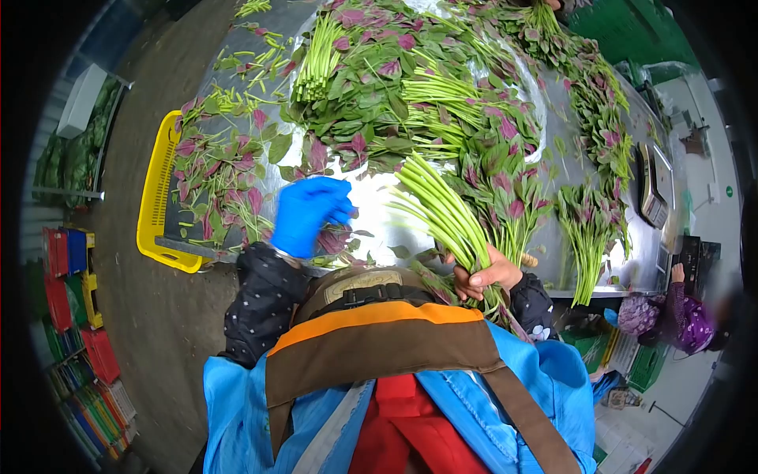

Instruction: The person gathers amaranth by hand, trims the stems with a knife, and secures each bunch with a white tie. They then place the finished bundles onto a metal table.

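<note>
My right hand, bare, is wrapped round a bunch of amaranth close to my waist. The bunch's pale green stems point up and left over the table, and its leaves hang down beside my sleeve. My left hand wears a blue glove and hovers left of those stems, apart from them. Its fingers are curled together; whatever they may hold is too small to make out. Loose amaranth leaves lie just below the glove. Beyond both hands spreads a large pile of green and purple amaranth.
A yellow crate stands at the table's left edge, near loose trimmings. Tied-looking bunches line the right side, beside a scale. A person in purple is at the far right.
</note>
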A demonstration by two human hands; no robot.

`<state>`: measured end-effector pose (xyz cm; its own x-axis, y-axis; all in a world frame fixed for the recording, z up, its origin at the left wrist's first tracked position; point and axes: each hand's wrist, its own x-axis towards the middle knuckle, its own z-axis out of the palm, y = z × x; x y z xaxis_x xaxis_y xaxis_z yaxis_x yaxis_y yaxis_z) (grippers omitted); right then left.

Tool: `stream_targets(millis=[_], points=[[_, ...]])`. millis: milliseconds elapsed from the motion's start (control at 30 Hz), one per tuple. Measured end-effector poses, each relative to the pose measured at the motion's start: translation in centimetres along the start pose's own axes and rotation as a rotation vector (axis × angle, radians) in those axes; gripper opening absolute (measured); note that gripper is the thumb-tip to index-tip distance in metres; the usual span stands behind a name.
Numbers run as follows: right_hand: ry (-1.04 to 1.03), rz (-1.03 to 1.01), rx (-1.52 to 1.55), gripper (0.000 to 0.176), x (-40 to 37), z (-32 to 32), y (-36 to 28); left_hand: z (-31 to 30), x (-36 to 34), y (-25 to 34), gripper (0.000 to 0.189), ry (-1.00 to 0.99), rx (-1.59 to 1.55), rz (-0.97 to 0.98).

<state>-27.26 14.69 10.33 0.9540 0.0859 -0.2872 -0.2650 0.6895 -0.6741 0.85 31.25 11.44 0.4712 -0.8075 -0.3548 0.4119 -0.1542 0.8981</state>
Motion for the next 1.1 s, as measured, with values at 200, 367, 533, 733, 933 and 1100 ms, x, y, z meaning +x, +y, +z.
stream_targets(millis=[200, 367, 533, 733, 933, 1100], points=[[0.039, 0.022, -0.035, 0.053, 0.0, 0.2, -0.5, -9.1, 0.6, -3.2, 0.059, 0.302, 1.300, 0.402], [-0.161, 0.258, -0.481, 0.046, 2.5, 1.8, -5.3, -0.9, -1.1, 6.2, 0.099, -0.124, 0.845, 0.617], [-0.599, 0.347, -0.842, 0.037, 6.3, 3.6, -10.1, 3.0, -1.1, 6.9, 0.091, -0.819, 1.094, -0.054], [-0.712, 0.307, -1.410, 0.039, 12.4, 7.6, -16.1, 1.1, -4.4, 2.6, 0.040, -0.904, 0.349, -0.281], [-0.161, -0.920, -1.852, 0.054, 14.4, 12.4, -16.4, 0.4, -8.6, 2.2, 0.021, -0.333, 0.005, -0.242], [-0.048, -0.548, -0.834, 0.022, 16.2, 5.2, -3.2, -1.2, -7.1, -3.8, 0.027, 0.022, -0.179, -0.183]])
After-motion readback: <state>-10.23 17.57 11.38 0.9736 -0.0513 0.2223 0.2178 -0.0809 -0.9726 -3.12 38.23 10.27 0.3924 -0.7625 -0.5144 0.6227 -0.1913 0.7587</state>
